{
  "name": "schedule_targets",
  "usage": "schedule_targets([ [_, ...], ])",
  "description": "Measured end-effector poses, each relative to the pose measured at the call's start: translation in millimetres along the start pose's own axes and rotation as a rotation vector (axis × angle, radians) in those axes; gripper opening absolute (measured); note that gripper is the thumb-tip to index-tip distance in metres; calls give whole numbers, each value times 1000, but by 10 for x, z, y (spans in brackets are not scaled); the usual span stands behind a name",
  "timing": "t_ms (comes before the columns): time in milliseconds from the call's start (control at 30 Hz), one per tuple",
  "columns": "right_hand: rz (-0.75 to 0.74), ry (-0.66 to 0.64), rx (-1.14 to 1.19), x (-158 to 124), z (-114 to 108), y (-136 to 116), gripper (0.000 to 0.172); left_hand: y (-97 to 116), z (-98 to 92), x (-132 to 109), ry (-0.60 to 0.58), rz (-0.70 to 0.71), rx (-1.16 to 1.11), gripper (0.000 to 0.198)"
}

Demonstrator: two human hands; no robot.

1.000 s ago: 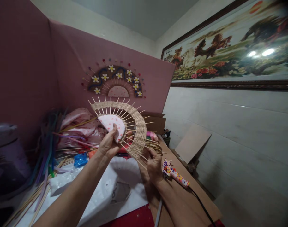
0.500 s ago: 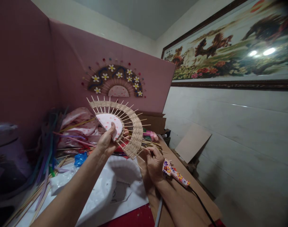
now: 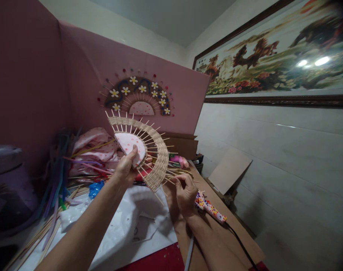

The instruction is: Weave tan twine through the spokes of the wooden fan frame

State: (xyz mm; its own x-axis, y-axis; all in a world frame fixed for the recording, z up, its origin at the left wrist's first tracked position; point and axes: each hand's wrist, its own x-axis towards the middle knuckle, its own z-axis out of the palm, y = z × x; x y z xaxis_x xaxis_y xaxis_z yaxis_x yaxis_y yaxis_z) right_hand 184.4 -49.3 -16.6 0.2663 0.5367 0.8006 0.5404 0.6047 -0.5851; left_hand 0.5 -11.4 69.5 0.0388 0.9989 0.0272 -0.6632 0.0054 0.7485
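Observation:
My left hand (image 3: pixel 128 165) grips a half-round fan (image 3: pixel 159 150) by its white, pink-dotted half-disc centre, thumb on the face and fingers behind. Thin wooden sticks radiate from that centre, and a band of tan twine is woven through them, with the bare stick ends poking out past it. Near the lower right end of the band is my right hand (image 3: pixel 185 192), thumb and forefinger pinched together. Whether a stick end or a thin strand of twine is between those fingertips I cannot make out.
A finished flowered fan (image 3: pixel 141 90) hangs on the pink board behind. Right of my right hand lies a flower-patterned glue gun (image 3: pixel 211 209) with a black cord, on a brown board (image 3: pixel 230 233). Pipe cleaners, sticks, blue plastic (image 3: pixel 96 190) and pink dotted cloth (image 3: pixel 95 146) crowd the left.
The fan has turned slightly clockwise and shifted a little, its upper left end rising. My right hand has moved slightly right, still pinched.

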Motion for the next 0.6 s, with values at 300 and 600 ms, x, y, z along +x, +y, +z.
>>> schedule_targets([
  [300, 60, -11, 42, 14, 0, 49, 12, 31, -22, -10, 30, -73, 14, 28],
  [600, 171, -122, 222, 27, 19, 115, 15, 56, -24, -38, 49, -66, 43, 28],
])
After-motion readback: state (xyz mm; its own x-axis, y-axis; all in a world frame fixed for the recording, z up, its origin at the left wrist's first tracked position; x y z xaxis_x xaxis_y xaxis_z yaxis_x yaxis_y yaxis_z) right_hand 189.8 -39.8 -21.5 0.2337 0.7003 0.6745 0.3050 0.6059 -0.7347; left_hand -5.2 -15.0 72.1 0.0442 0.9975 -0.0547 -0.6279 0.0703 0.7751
